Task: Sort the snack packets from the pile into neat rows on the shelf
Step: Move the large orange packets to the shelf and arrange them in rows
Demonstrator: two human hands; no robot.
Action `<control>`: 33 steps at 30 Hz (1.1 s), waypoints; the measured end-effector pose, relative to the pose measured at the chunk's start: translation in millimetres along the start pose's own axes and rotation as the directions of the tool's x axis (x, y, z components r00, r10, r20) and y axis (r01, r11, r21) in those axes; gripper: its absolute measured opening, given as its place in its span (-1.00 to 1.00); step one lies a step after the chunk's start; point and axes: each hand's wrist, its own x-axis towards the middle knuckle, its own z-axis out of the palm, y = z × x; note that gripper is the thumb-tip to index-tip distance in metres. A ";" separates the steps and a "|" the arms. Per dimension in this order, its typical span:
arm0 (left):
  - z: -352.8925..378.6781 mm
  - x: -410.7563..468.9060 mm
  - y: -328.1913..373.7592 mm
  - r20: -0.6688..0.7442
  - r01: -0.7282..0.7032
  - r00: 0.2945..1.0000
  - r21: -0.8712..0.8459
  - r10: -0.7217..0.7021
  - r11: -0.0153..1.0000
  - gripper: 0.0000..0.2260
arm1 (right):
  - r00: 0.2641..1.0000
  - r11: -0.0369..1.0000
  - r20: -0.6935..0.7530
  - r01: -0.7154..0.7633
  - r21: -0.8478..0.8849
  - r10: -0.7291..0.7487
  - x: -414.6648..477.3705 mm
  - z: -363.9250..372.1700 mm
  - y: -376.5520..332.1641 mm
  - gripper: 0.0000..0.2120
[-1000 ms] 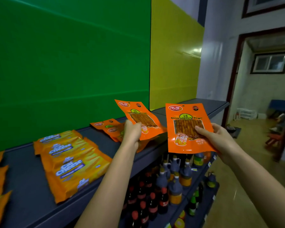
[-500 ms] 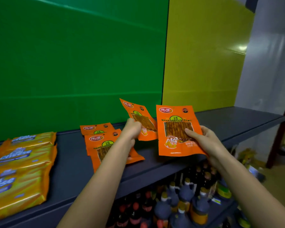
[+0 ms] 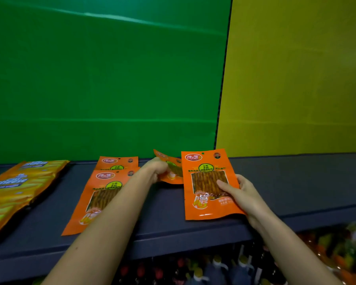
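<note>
Flanking both held orange packets (image 3: 209, 192): cheese packs (image 3: 19, 188), shelf (image 3: 296, 182).

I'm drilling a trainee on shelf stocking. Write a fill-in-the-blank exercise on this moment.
1. Each of the hands holds one ____ snack packet: the left hand a tilted one, the right hand an upright one.
2. The wall panel behind the left hand is ____.
3. The yellow cheese packs lie at the ____ end of the shelf.

Missing words: orange; green; left
</note>
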 end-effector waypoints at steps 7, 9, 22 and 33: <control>22.5 4.7 0.7 -0.039 0.011 0.999 0.035 -0.010 0.999 -0.70 | 1.000 0.998 0.023 0.014 -0.068 -0.012 17.5 7.4 10.4 -0.72; 24.6 5.9 -0.4 -0.069 0.011 0.998 0.018 -0.010 1.000 -0.71 | 0.999 0.994 0.029 0.023 -0.108 -0.020 19.3 10.8 13.6 -0.76; 11.8 -0.5 -0.2 -0.211 -0.012 0.977 -0.137 -0.017 0.990 -0.82 | 0.995 0.889 0.098 0.052 -0.454 -0.008 17.9 25.3 8.8 -0.61; -41.5 -47.6 -14.6 -0.241 -0.292 0.818 0.608 0.522 0.738 -0.77 | 0.965 0.406 0.138 0.220 -0.887 -0.221 11.6 24.2 -3.0 -0.43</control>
